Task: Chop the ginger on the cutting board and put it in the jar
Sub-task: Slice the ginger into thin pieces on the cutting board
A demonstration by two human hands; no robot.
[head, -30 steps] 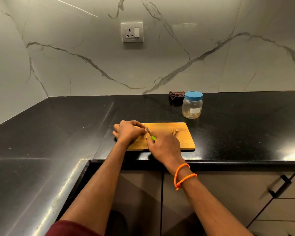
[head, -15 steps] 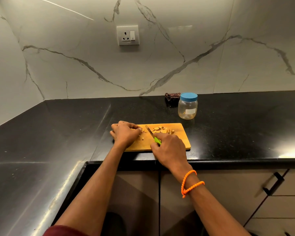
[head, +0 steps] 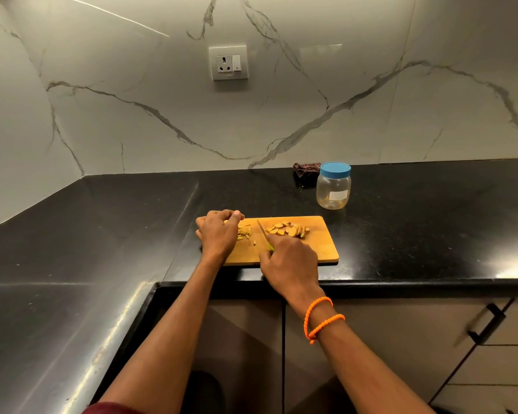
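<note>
The knife (head: 263, 234) has swung away from the left hand (head: 219, 234) since a moment ago, and sliced ginger (head: 287, 229) now lies bare mid-way along the cutting board (head: 320, 246). The right hand (head: 290, 264) grips the knife's handle; the left curls over small ginger bits at the board's left end. The lidded jar (head: 333, 186) stands behind the board's right corner, apart from it.

Single head-worn camera; looks forward and down from above the counter edge (head: 401, 283); wide angle; near the cutting board (head: 320, 249); wall (head: 311, 100) behind.
</note>
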